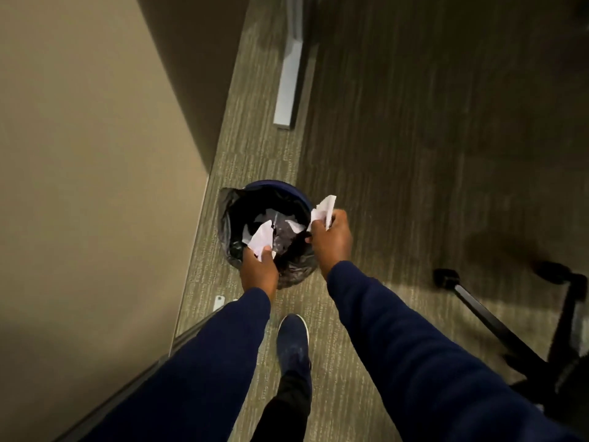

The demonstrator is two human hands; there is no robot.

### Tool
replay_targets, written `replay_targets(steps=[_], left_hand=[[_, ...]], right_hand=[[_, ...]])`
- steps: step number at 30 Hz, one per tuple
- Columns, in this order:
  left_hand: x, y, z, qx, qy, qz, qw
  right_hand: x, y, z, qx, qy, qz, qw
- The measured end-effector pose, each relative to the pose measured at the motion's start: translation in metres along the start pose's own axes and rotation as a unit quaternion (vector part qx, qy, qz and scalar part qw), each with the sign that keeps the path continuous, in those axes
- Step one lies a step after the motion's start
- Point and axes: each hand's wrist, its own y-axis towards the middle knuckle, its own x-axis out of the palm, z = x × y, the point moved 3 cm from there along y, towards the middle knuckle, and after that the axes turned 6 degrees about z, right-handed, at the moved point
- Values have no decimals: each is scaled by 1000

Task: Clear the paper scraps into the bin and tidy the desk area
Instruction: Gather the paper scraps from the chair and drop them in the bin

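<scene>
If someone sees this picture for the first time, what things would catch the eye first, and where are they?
The eye goes first to the white paper scraps: one in the left hand over the bin, one in the right hand at the bin's right rim. The bin, lined with a black bag and already holding scraps, stands on the carpet beside the beige wall. At lower right, a black chair base stands out.

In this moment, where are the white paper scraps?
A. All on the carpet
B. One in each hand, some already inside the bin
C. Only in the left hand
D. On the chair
B: the left hand and the right hand each grip a white paper scrap over the round bin with the black plastic liner, where more scraps lie.
</scene>
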Motion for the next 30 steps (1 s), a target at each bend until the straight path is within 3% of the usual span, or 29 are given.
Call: replay_targets(steps=[6, 9, 16, 24, 30], left_hand=[[7, 49, -15, -67, 0, -18, 998], [14, 70, -20, -96, 4, -36, 995], [26, 83, -22, -138, -52, -86, 985], [20, 64, -8, -71, -31, -48, 996], [12, 26, 20, 11, 22, -3, 1000]], right_hand=[[62, 19, 22, -50, -143, -81, 985], [80, 28, 38, -31, -210, -118, 970], [97, 36, 57, 16, -202, -189, 961], [68, 23, 48, 3, -162, -195, 967], [4, 1, 31, 0, -102, -161, 982]])
